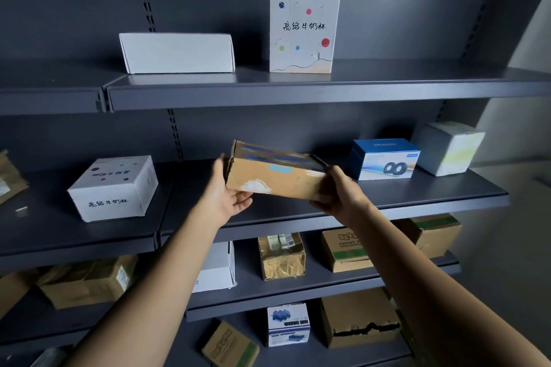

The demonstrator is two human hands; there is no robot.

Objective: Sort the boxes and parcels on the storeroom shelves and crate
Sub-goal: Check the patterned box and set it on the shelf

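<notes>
Dark grey metal shelf (190,188) lies beneath the hand-held cardboard box (277,180).

The characters 高级牛奶杯 stood on the front of the tall white box (304,33) and of the white cube box (113,188), "HAND SHREDDER" ran upside down across the blue-and-white box (288,325), and the brown carton's (274,179) markings were too blurred to read.
</notes>
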